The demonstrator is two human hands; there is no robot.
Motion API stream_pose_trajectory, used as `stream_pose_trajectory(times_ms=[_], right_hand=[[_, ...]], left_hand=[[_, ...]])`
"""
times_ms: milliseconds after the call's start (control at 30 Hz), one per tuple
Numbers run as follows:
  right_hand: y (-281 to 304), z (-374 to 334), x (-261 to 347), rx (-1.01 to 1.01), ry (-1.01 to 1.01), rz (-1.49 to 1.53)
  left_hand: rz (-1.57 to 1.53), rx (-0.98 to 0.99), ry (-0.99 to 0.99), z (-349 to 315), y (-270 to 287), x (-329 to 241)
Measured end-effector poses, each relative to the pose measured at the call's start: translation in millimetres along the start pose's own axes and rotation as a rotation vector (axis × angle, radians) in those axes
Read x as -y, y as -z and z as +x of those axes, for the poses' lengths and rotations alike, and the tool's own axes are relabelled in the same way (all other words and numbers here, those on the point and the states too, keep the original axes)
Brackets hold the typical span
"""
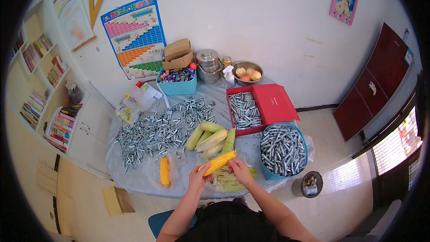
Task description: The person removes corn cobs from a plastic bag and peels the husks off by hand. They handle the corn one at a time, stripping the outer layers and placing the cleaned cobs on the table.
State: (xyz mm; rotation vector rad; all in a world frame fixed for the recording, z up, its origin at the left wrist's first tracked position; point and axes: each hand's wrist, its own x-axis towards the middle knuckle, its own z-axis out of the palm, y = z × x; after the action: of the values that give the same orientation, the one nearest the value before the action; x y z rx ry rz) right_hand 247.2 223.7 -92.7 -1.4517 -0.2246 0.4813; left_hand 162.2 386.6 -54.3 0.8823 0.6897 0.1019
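Note:
A bare yellow corn cob [219, 163] is held at a slant over the table's near edge. My left hand [197, 179] is closed around its lower left end. Close to the cob's upper right end is my right hand [242, 173], its fingers pressed together; whatever they pinch is too small to make out. Below the cob, green husks [229, 182] lie on a clear plastic bag. Another peeled corn cob [165, 171] rests on plastic to the left. Several ears of corn still in pale green husks [209, 140] are piled just beyond my hands.
Small metal cylinders [150, 133] cover the table's left side. More fill a red box [244, 132] and a blue basket [268, 175] on the right. Behind stand a teal basket of packets [179, 88], a metal pot [209, 78], a spray bottle [229, 77] and a fruit bowl [258, 66]. A bin [297, 190] stands on the floor.

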Motion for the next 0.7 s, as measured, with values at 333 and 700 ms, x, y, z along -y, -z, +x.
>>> stream_pose_trajectory(times_ms=[333,700], right_hand=[[23,-2,26,-0.252,0.118,0.134],[-10,-17,21,0.015,0.135,-0.408]], left_hand=[[-0.136,0.107,0.093,9,17,6],[-0.008,0.128,0.076,-13,-14,7]])
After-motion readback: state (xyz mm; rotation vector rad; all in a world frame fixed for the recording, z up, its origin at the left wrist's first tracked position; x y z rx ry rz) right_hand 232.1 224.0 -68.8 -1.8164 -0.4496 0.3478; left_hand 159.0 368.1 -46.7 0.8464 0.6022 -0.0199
